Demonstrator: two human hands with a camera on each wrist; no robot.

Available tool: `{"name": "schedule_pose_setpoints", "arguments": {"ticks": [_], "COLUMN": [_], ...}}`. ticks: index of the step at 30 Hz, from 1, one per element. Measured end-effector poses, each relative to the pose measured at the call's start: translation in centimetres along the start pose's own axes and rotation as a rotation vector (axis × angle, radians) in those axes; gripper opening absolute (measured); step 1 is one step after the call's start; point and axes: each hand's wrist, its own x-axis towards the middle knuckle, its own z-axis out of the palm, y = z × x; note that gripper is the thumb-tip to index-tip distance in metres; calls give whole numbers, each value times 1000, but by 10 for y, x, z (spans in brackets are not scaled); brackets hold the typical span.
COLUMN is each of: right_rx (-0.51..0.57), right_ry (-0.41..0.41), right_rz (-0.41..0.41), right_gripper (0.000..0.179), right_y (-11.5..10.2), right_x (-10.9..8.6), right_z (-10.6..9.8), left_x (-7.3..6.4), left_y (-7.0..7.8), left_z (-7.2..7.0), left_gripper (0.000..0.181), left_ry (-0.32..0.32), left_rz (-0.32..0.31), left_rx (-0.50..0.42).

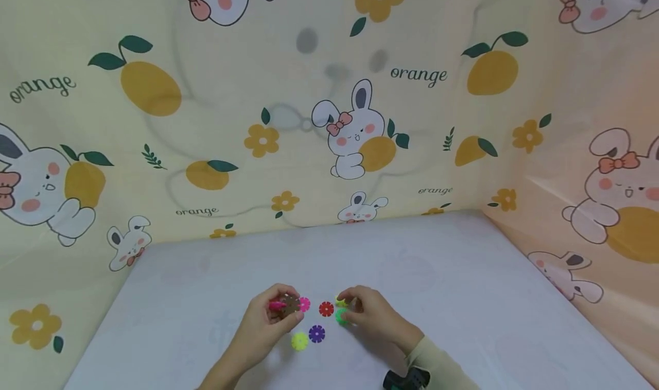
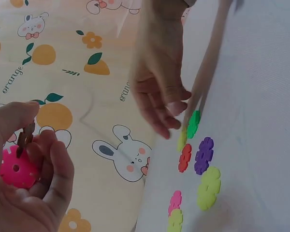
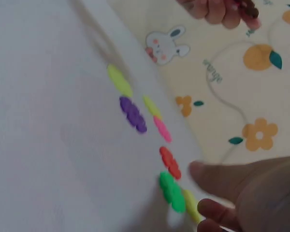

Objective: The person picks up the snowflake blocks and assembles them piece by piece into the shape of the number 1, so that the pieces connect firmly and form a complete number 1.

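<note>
My left hand [image 1: 262,324] is raised over the table and pinches a brown notched plastic disc [image 1: 290,304] between thumb and fingers. A hot-pink notched disc [image 2: 19,166] is against the brown one at an angle, in the same hand; they look joined. My right hand [image 1: 378,315] hovers with loosely bent fingers above a green disc [image 3: 172,192] and a yellow disc [image 3: 191,205]. Nothing shows between its thumb and fingers. Just left of these two lies a red disc [image 1: 326,309].
On the white tabletop [image 1: 443,275] lie a purple disc [image 1: 316,333], a lime-yellow disc [image 1: 300,341], a pink disc [image 2: 174,203] and another yellow disc [image 2: 175,221]. A rabbit-and-orange printed cloth [image 1: 309,195] stands behind and at the right.
</note>
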Motion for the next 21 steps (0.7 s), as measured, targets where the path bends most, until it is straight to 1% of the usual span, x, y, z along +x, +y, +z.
{"name": "schedule_pose_setpoints", "arguments": {"ticks": [3,6,10,16,18,21], "right_rx": [-50,-88,-110,-128,-135,-148], "right_ry": [-30,-46,-42,-44,-50,-60], "right_rz": [15,26,20,-5,-10,-14], "right_gripper": [32,31,29,22,22,26], "right_y": [5,8,8,9,9,6], "right_x": [-1,-2,-1,0,-1,-3], "right_z": [1,2,3,2,1,1], "left_x": [1,1,0,1,2,2], "left_y": [0,0,1,2,2,1], "left_z": [-1,-1,-1,-2,-2,-4], "left_gripper": [31,37,42,38,37,38], "left_ry": [14,-2,-22,2,11,27], "left_rz": [-9,-17,-16,-18,-18,-21], "left_rx": [-2,-14,-27,-14,0,19]}}
